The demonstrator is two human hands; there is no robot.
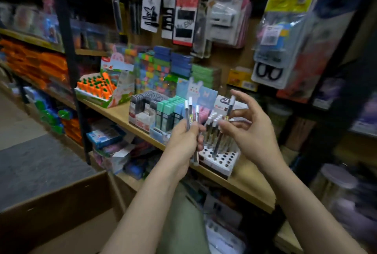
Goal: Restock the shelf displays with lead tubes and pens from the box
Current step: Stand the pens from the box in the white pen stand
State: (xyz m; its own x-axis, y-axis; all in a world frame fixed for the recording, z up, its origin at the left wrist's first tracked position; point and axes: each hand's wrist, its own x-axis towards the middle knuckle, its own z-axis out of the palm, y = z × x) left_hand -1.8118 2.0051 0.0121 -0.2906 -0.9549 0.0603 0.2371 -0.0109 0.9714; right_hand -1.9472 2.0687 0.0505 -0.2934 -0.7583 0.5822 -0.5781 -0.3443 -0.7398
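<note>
Three pens stand fanned in the left hand, fingers curled round their lower barrels so the caps stay clear for picking. The right hand pinches a fourth pen between thumb and forefinger, other fingers spread, poised above the white holed pen stand on the wooden shelf, presumably to seat it in a free hole. Lead tubes fill the adjacent display. The cardboard box waits lower left.
</note>
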